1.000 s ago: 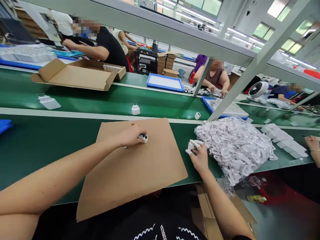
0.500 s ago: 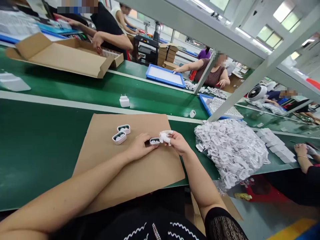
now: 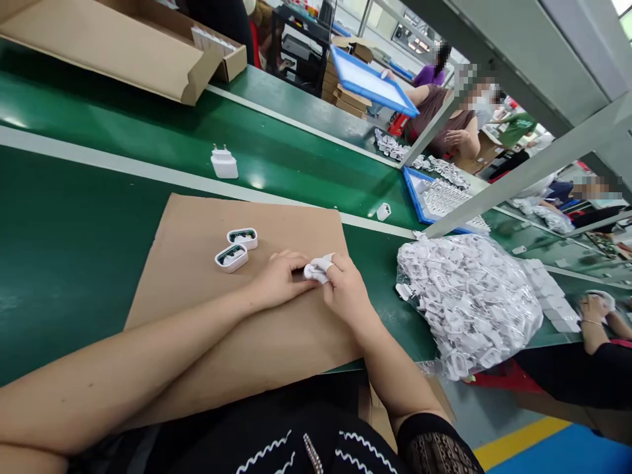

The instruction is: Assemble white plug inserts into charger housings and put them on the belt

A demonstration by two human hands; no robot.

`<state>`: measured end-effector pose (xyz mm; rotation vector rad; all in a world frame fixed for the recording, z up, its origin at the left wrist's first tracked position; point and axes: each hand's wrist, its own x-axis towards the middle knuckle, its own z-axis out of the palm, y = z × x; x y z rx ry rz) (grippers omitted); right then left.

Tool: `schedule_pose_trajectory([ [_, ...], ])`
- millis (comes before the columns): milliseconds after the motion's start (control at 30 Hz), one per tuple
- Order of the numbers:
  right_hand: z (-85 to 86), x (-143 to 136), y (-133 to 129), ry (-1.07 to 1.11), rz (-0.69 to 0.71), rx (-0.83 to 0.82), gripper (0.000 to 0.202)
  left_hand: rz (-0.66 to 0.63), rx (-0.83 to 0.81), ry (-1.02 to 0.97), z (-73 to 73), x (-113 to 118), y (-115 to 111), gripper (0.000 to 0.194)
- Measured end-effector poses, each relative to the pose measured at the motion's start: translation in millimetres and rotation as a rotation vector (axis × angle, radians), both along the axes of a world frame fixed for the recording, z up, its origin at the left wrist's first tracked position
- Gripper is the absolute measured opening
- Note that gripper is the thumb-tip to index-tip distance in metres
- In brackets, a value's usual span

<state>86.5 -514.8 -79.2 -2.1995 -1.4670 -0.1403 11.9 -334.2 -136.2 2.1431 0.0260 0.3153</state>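
Note:
On the cardboard sheet (image 3: 197,217), my left hand (image 3: 281,280) grips a small white charger housing (image 3: 310,272) between thumb and fingers. White finger cots cover fingertips of my right hand (image 3: 345,286), which are closed over the top and right side of the same housing. Those fingers hide its open face and any small part there. To the left, two oval white charger housings touch each other: a front one (image 3: 232,259) and a rear one (image 3: 249,239). Both are open at the top, with green boards and white pieces inside.
A clear bag of white plastic parts (image 3: 469,296) bulges at the right, near stacked white pieces (image 3: 548,296). Beyond the pale strip lie a white plug adapter (image 3: 224,163) and a small white housing (image 3: 384,211). A metal post (image 3: 484,191) slants across; a co-worker holds a blue-rimmed tray (image 3: 370,79).
My right fingers have come down onto the housing in my left hand, covering its opening. Across the bench, a co-worker has lifted the blue-rimmed tray. The view has tilted downward.

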Motion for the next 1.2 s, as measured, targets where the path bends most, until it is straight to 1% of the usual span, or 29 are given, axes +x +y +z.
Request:
schedule_pose_trajectory([
  [167,10.7,5.4,8.3,-0.033,-0.017,-0.167,0.034,0.012,0.005,0.011,-3.9,1.1,0.5,0.031],
  [300,14.3,6.2,14.2,0.015,-0.093,-0.246,0.032,0.01,-0.01,0.012,-2.5,1.2,-0.6,0.031],
  [367,10.9,2.7,12.1,0.059,-0.143,-0.217,0.034,0.006,-0.002,0.02,0.5,0.6,-1.7,0.03],
  [433,5.6,-1.0,1.9,0.133,-0.155,-0.116,0.045,-0.005,0.024,0.039,4.2,-0.5,-2.6,0.029],
  [500,0.7,-3.2,-19.2,0.179,-0.171,0.016,0.066,-0.003,0.055,0.058,7.3,-2.3,-3.3,0.031],
  [533,-1.0,-3.6,-33.9,0.158,-0.205,0.059,0.07,0.007,0.066,0.062,8.3,-3.5,-3.5,0.036],
  [567,-2.1,-3.6,-50.6,0.109,-0.296,0.088,0.066,0.017,0.071,0.061,8.9,-4.7,-3.8,0.044],
  [600,-3.0,-3.1,-68.6,0.038,-0.419,0.076,0.058,0.027,0.068,0.053,9.1,-6.0,-4.3,0.054],
  [633,-3.8,-2.1,-86.8,-0.053,-0.55,0.014,0.049,0.033,0.059,0.04,9.0,-7.1,-5.1,0.063],
  [667,-4.7,-0.5,-104.3,-0.15,-0.703,-0.082,0.039,0.035,0.048,0.025,9.1,-8.1,-6.2,0.065],
  [700,-6.1,1.7,-119.9,-0.219,-0.839,-0.207,0.031,0.033,0.039,0.01,9.4,-8.8,-7.6,0.061],
  [733,-7.8,4.4,-133.1,-0.255,-0.933,-0.327,0.025,0.032,0.031,-0.003,10.3,-9.3,-9.3,0.051],
  [767,-9.8,7.4,-143.5,-0.26,-0.976,-0.412,0.023,0.033,0.026,-0.009,12.2,-9.5,-11.1,0.039],
  [800,-11.9,10.5,-151.0,-0.245,-1.002,-0.46,0.021,0.029,0.029,-0.008,15.3,-9.5,-12.8,0.03],
  [833,-13.7,13.3,-155.9,-0.219,-1.013,-0.48,0.019,0.02,0.043,-0.004,19.6,-9.1,-14.2,0.024],
  [900,-15.6,18.1,-159.2,-0.163,-1.007,-0.448,0.018,0.008,0.094,-0.002,32.2,-6.6,-14.5,0.022],
  [967,-14.5,22.1,-154.6,-0.13,-0.965,-0.348,0.02,0.02,0.17,-0.011,48.9,0.6,-9.4,0.021],
  [1000,-13.0,24.1,-149.1,-0.113,-0.92,-0.282,0.022,0.048,0.21,0.005,58.2,7.0,-4.2,0.021],
  [1033,-10.9,25.9,-141.2,-0.085,-0.85,-0.211,0.024,0.087,0.247,0.041,67.4,15.6,2.7,0.02],
  [1100,-6.7,28.7,-118.5,0.013,-0.661,-0.094,0.028,0.178,0.308,0.146,83.6,39.2,20.5,0.02],
  [1167,-3.8,28.9,-89.1,0.123,-0.467,-0.052,0.032,0.263,0.344,0.228,94.2,68.3,41.0,0.023],
  [1200,-3.2,27.7,-73.9,0.148,-0.398,-0.068,0.034,0.304,0.353,0.262,96.9,83.2,51.1,0.025],
])
